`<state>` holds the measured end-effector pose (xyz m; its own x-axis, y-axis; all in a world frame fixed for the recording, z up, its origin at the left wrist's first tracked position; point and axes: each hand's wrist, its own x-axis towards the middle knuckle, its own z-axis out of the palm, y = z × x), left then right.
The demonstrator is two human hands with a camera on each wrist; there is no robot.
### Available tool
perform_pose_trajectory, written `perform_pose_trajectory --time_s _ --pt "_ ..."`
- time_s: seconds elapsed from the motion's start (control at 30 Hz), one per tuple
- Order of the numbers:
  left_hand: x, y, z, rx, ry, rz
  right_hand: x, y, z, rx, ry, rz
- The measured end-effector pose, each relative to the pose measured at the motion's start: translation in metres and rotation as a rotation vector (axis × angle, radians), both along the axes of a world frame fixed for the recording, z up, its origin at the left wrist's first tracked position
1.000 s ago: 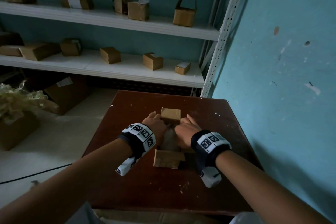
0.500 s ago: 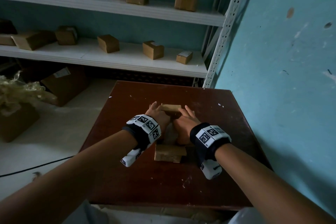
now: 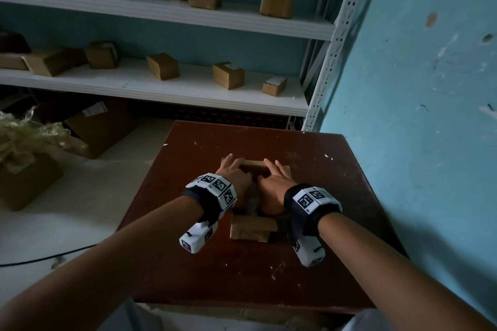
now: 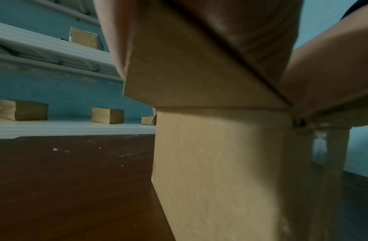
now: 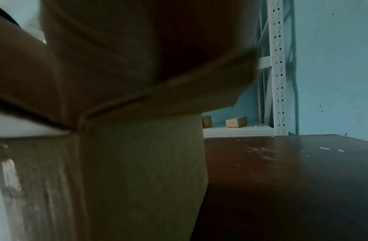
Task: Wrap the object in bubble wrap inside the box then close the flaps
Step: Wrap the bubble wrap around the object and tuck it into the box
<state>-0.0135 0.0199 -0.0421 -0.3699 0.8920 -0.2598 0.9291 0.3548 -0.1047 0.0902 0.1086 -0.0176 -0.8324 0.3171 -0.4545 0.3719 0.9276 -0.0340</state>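
A small cardboard box (image 4: 220, 171) stands in the middle of the dark red table (image 3: 242, 277). Greyish bubble wrap (image 3: 251, 197) shows inside it, in the gap between my hands. My left hand (image 3: 234, 173) lies with straight fingers on the left flap (image 4: 189, 73), which slopes inward. My right hand (image 3: 274, 181) presses the right flap (image 5: 158, 97) the same way. Both sets of fingertips reach the far flap (image 3: 254, 165), which leans low over the opening. The near flap (image 3: 252, 227) sticks out flat toward me. The wrapped object is hidden.
A turquoise wall (image 3: 416, 115) runs close along the table's right side. White shelves (image 3: 188, 88) with several small cartons stand behind the table. On the floor at left sit a carton (image 3: 99, 126) and a box of crumpled plastic filler (image 3: 24, 142).
The far flap, upright a second ago, has come down over the opening. Both hands have slid forward along the side flaps, with fingers now stretched out.
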Motion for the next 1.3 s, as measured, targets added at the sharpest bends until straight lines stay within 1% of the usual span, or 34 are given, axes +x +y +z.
perform_pose_trajectory --time_s 0.07,0.13,0.2,0.23,0.3,0.37,0.43,0.5,0.57,0.7,0.9,1.03,1.1,1.2,1.3 --pt "0.002 -0.005 0.004 0.048 0.04 -0.042 0.003 -0.001 0.003 0.001 0.048 0.053" --pt "0.005 -0.013 0.011 0.09 0.067 -0.077 0.009 -0.002 0.004 0.035 0.135 0.132" --pt "0.007 -0.022 0.018 0.125 0.076 -0.115 0.02 -0.005 0.012 0.032 0.233 0.15" --pt "0.008 -0.026 0.021 0.159 0.063 -0.123 0.026 -0.006 0.015 -0.002 0.276 0.14" --pt "0.013 -0.035 0.028 0.224 -0.039 -0.109 0.038 -0.008 0.019 -0.108 0.338 0.105" --pt "0.023 -0.043 0.035 0.222 -0.145 -0.078 0.046 -0.013 0.021 -0.206 0.309 0.05" --pt "0.035 -0.049 0.039 0.18 -0.206 -0.081 0.052 -0.019 0.02 -0.255 0.242 0.004" --pt "0.042 -0.053 0.037 0.098 -0.23 -0.084 0.057 -0.026 0.02 -0.217 0.173 0.005" --pt "0.045 -0.055 0.034 0.051 -0.245 -0.077 0.059 -0.03 0.02 -0.151 0.126 0.062" --pt "0.046 -0.057 0.033 -0.015 -0.195 -0.07 0.061 -0.036 0.022 -0.082 0.102 0.149" --pt "0.052 -0.057 0.039 -0.087 -0.142 -0.07 0.059 -0.038 0.02 -0.049 0.074 0.163" --pt "0.051 -0.054 0.033 -0.06 -0.164 -0.053 0.058 -0.038 0.021 -0.036 0.069 0.209" --pt "0.049 -0.051 0.031 -0.051 -0.188 -0.031 0.055 -0.036 0.019 -0.029 0.062 0.204" --pt "0.045 -0.049 0.036 -0.053 -0.183 -0.037 0.054 -0.032 0.024 -0.072 0.047 0.157" --pt "0.035 -0.047 0.047 -0.029 -0.114 -0.064 0.056 -0.026 0.03 -0.138 0.036 0.155"
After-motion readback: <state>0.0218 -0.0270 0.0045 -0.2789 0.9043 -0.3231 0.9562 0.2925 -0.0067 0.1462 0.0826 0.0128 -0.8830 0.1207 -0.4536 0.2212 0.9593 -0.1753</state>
